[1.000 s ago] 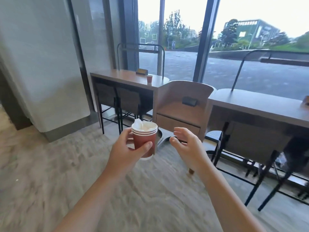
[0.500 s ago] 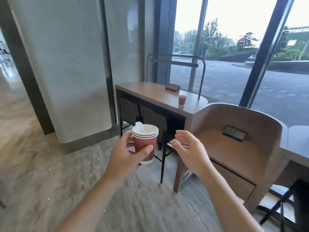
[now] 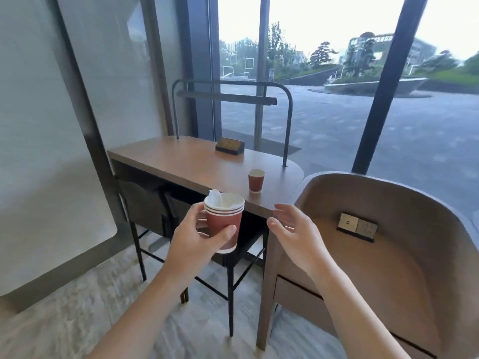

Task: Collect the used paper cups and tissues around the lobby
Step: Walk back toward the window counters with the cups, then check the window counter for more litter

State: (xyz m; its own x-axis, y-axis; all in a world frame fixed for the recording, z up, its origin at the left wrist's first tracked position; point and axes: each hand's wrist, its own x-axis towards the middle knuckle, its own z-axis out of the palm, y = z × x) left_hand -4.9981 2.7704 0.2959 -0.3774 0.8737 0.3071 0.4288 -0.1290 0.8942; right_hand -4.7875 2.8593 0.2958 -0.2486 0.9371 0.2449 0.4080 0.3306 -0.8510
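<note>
1. Premises: a commercial lobby or lounge with seated work spots; the fittings are contract-grade, not domestic.
2. Glazing: tall windows (image 3: 324,125) in dark mullions (image 3: 383,84) run down to floor level; they face a paved driveway (image 3: 388,151) with planting and large buildings beyond.
3. Furniture: a narrow wooden desk (image 3: 181,161) stands by the glass; an arched metal frame (image 3: 287,117) carries a light bar (image 3: 225,97) over it; dark stools (image 3: 145,200) are tucked beneath.
4. Services: a socket block (image 3: 230,145) sits on the desk; a socket plate (image 3: 357,226) is set into the curved wooden booth (image 3: 388,268) just beside it.
5. Finishes: large pale wall panels (image 3: 39,125); stone-patterned floor (image 3: 64,320).
6. Public use: a red paper cup (image 3: 256,180) stands upright on the desk.
</note>
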